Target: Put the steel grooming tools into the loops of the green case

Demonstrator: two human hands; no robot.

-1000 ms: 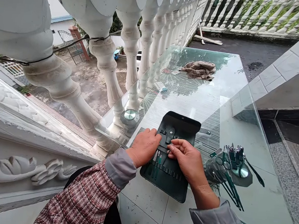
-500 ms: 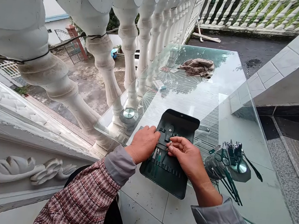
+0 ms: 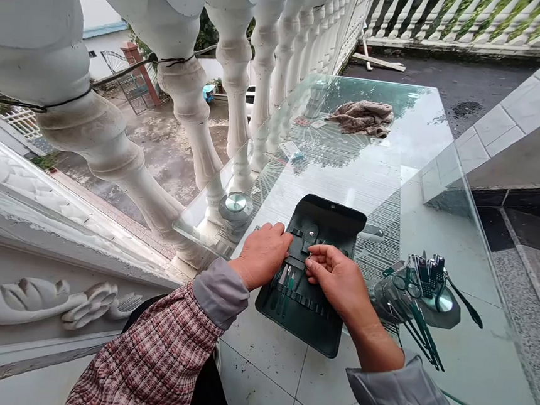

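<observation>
A black manicure case (image 3: 315, 329) lies unfolded at the near edge of the glass table, its flap pointing away from me. My left hand (image 3: 264, 255) is closed on the case's left edge, fingers curled over it. Several slim manicure tools (image 3: 286, 279) stand in the loops just right of that hand. Over the middle of the case, my right hand (image 3: 336, 276) pinches thumb and forefinger together. A tiny metallic glint shows at those fingertips; the rest of what they hold is hidden. Nail clippers (image 3: 434, 273), scissors (image 3: 407, 282) and other tools are piled to the right.
The glass table (image 3: 458, 370) runs away from me beside a white balustrade (image 3: 237, 67). A crumpled brown cloth (image 3: 362, 117) lies toward its far end, with a small box (image 3: 291, 151) nearer the left edge. A tiled, slanted wall (image 3: 517, 123) borders the right side.
The view has shifted slightly. Both hands keep nearly the same places on the case, with my right fingertips still pinched over its middle.
</observation>
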